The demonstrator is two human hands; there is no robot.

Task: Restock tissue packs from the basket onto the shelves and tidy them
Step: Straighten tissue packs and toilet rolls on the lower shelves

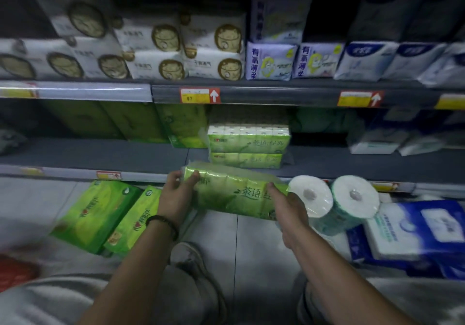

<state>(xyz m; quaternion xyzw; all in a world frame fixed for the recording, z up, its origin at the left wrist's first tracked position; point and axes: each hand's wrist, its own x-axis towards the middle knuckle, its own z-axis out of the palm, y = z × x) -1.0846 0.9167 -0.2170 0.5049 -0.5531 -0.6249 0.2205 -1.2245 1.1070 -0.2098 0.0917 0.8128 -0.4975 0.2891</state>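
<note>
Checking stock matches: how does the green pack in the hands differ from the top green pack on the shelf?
The held pack is tilted, the top shelf pack level. The left hand and right hand grip the held pack; the top shelf pack rests on another pack. Both share green wrapping.

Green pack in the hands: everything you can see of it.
The green pack is a long multi-pack of small packets in glossy film, green with dark characters. It is held roughly level, right end lower, before the shelf edge, below a stack of two like packs. The left hand grips its left end, the right hand its right end, beside a white roll.
</note>
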